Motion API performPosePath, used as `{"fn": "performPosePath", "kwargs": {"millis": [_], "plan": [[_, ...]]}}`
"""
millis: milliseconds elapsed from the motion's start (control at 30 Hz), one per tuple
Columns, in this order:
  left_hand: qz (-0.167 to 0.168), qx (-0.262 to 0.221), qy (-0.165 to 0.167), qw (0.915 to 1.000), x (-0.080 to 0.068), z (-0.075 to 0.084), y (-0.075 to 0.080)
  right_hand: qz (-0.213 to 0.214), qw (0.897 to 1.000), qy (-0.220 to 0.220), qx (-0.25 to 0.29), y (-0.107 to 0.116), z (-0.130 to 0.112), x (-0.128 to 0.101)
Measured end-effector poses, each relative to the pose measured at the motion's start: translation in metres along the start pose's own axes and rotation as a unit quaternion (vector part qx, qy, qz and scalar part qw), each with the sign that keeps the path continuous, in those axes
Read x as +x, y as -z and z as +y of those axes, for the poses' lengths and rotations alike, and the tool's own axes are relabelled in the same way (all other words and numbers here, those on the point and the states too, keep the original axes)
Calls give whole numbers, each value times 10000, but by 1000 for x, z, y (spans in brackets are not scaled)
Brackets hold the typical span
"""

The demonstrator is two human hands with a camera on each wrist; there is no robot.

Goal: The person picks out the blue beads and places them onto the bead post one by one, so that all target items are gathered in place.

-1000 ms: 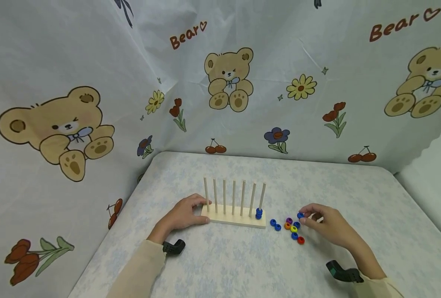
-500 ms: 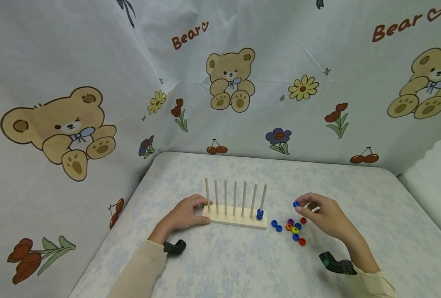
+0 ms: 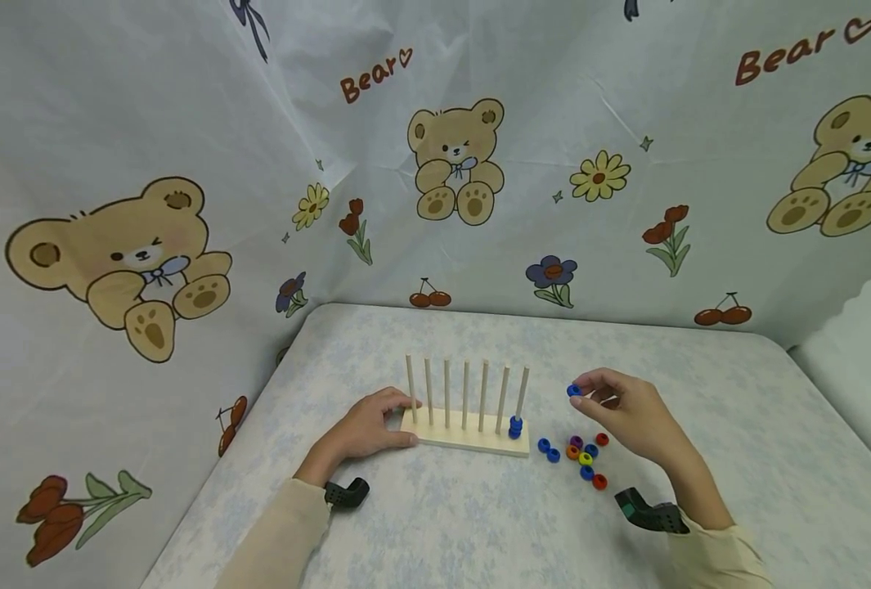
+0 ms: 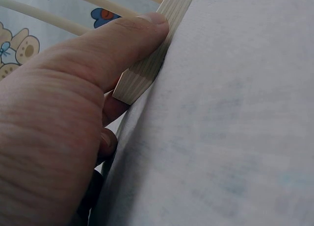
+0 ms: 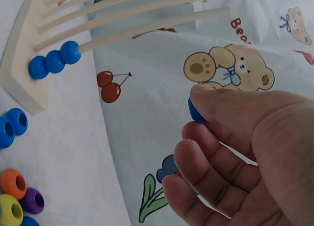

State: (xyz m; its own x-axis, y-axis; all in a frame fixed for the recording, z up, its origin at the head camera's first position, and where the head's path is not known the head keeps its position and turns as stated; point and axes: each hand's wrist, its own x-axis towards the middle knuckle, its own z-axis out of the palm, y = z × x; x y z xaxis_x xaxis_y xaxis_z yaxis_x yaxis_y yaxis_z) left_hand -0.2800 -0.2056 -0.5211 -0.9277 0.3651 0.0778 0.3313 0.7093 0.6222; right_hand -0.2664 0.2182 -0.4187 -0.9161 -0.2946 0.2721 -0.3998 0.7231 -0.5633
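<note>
A wooden rack [image 3: 435, 437] with several upright pegs stands mid-table. Three blue beads [image 3: 515, 426] are stacked on its rightmost peg [image 3: 521, 393]. My left hand [image 3: 398, 419] grips the rack's left end, thumb along the front edge of the base [image 4: 147, 69]. My right hand [image 3: 584, 394] is raised right of the rack and pinches a blue bead [image 3: 572, 390] between thumb and forefinger. In the right wrist view the blue bead [image 5: 195, 111] peeks out from under the fingertips [image 5: 216, 101], level with the upper part of the pegs, and the stacked blue beads [image 5: 54, 61] show.
Loose beads [image 3: 579, 455] in blue, red, orange, yellow and purple lie on the table below my right hand; two blue ones [image 3: 549, 449] lie nearest the rack. Bear-print cloth [image 3: 450, 164] walls the back and left. The table's edge [image 3: 832, 409] runs along the right.
My right hand has lifted the blue bead off the pile and carried it up and left toward the rightmost peg. My left hand has stayed on the rack.
</note>
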Motion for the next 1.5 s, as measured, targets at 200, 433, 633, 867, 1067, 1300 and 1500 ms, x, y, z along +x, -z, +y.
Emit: {"fn": "performPosePath", "kwargs": {"millis": [200, 433, 633, 867, 1067, 1300, 1500], "plan": [[1, 37, -28, 10000, -1, -1, -2, 228, 9997, 7, 76, -1, -7, 4], [45, 8, -24, 10000, -1, 2, -1, 812, 9963, 258, 93, -2, -18, 10], [69, 34, -42, 10000, -1, 3, -1, 1063, 9938, 276, 174, -2, -25, 12], [79, 12, 2, 10000, 0, 4, -1, 1278, 9901, 376, 444, -2, -30, 17], [88, 78, 39, 9999, 0, 2, -2, 1544, 9829, 743, 675, 3, -42, 18], [43, 75, -33, 10000, 1, 2, -3, 1830, 9723, 1091, 956, 1, -51, 20], [32, 112, -2, 9999, 0, 0, -3, 1785, 9702, 1152, 1167, -5, -53, 22]]}}
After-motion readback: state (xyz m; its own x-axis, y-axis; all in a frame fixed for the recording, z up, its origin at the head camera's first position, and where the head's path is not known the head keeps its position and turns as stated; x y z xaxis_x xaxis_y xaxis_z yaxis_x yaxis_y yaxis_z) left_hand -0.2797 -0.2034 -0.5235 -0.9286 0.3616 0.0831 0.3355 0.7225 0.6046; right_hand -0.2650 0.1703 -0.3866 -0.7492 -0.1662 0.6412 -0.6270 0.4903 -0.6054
